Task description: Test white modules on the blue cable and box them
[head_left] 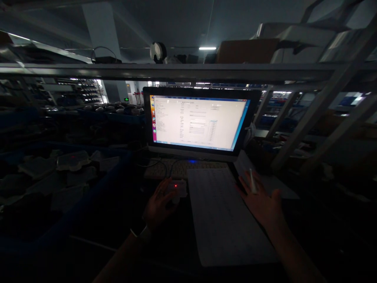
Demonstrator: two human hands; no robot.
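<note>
My left hand has its fingers and thumb around a small pale box-shaped device with a red light on it, just below the keyboard. My right hand is spread out by the right edge of a printed paper sheet. A whitish pen sticks up between its fingers. Behind both hands stands a lit monitor with a window of lists and fields. In this dim light the writing on the sheet cannot be read.
A blue bin at the left holds several pale plastic cases. The keyboard lies below the monitor, with cables over it. A shelf beam crosses above, carrying a cardboard box. Slanted metal posts rise at the right.
</note>
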